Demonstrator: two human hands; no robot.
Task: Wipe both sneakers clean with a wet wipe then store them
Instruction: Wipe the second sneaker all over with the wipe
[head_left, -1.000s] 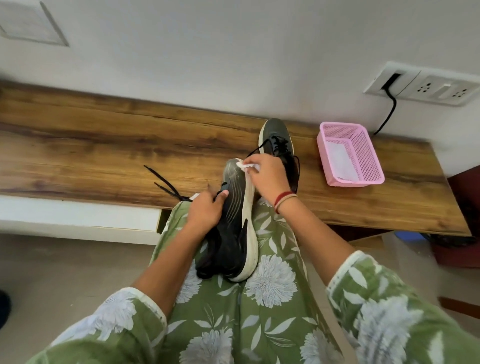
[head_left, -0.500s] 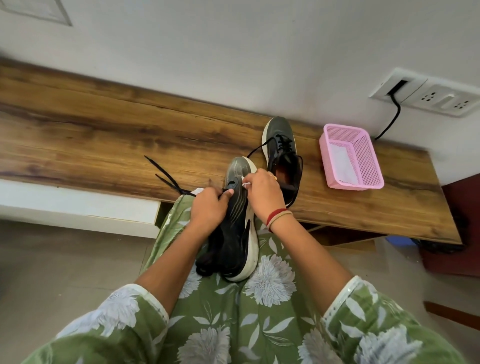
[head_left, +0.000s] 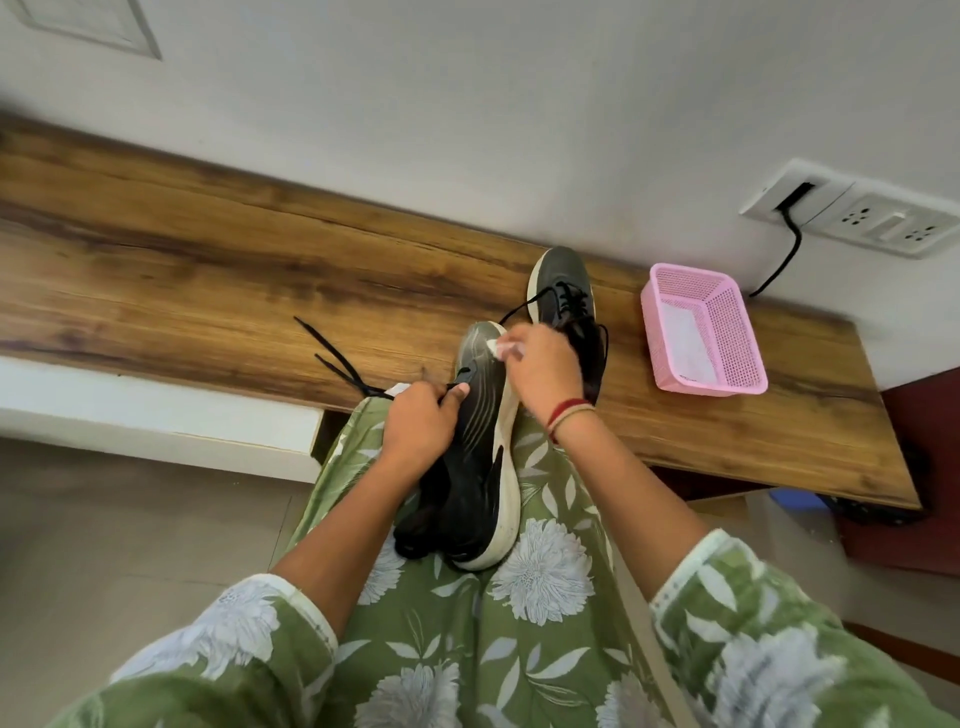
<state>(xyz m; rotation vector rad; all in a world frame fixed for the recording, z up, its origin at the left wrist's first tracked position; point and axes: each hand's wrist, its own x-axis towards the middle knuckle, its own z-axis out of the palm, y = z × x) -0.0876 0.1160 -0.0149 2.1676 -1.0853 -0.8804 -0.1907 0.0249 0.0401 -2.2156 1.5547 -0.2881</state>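
Observation:
A black sneaker with a white sole (head_left: 480, 447) lies on its side on my lap, toe pointing at the wooden bench. My left hand (head_left: 418, 423) grips its upper near the laces. My right hand (head_left: 540, 371) pinches a small white wet wipe (head_left: 498, 346) against the toe end of this sneaker. The second black sneaker (head_left: 566, 301) stands on the bench (head_left: 208, 280) just behind my right hand, its heel part hidden by that hand.
A pink plastic basket (head_left: 704, 327) with a white sheet inside sits on the bench to the right of the sneakers. A wall socket plate (head_left: 852, 215) with a black cable is above it. Loose black laces (head_left: 332, 353) trail left over the bench.
My right hand has slid the wipe a little along the sneaker's toe area. The view has shifted slightly. My left hand keeps its grip.

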